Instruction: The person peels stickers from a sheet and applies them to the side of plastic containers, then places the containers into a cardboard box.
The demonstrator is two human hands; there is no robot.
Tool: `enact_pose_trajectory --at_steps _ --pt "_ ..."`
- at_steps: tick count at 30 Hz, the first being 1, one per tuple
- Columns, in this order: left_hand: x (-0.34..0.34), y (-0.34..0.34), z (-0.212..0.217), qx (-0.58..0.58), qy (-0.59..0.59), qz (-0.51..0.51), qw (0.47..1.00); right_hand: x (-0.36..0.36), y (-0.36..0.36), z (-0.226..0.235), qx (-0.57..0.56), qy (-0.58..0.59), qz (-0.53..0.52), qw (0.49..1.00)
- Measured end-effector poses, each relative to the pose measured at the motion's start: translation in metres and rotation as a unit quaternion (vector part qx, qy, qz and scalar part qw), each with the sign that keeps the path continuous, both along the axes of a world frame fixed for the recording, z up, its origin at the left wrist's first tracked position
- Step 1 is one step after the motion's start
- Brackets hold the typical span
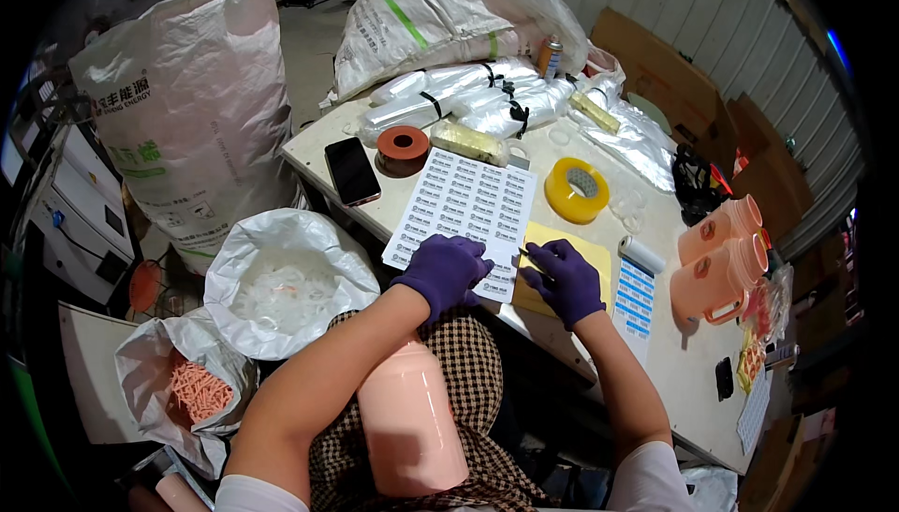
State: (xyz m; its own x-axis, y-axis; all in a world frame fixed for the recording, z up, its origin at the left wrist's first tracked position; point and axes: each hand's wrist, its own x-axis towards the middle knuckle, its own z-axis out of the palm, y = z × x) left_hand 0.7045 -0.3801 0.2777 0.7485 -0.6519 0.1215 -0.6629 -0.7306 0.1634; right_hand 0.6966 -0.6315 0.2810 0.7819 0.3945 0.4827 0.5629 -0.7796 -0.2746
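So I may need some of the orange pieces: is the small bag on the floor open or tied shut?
Open: the small bag's mouth gapes, showing the orange pieces inside.

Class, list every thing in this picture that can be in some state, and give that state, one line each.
Left hand: gloved, pressing flat on the label sheet.
Right hand: gloved, fingers pinching a thin tool over the yellow sheet.
Phone: screen dark, lying flat.
Yellow tape roll: lying flat.
White bag: open.
Pink jugs: lying on their sides.
Pink bottle: resting in the lap.
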Motion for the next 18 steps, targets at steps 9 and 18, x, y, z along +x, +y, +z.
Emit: enact_pose_trajectory --at_steps 9,18 --pt "-0.006 -0.002 -0.007 -0.049 -0.031 0.003 0.998 0.02 0.019 -0.005 -0.081 0.067 -0.075 0.992" --pt "-0.037 0.041 0.011 -0.31 -0.036 0.019 0.95 -0.006 0.028 0.056 0.339 0.03 -0.016 0.94"
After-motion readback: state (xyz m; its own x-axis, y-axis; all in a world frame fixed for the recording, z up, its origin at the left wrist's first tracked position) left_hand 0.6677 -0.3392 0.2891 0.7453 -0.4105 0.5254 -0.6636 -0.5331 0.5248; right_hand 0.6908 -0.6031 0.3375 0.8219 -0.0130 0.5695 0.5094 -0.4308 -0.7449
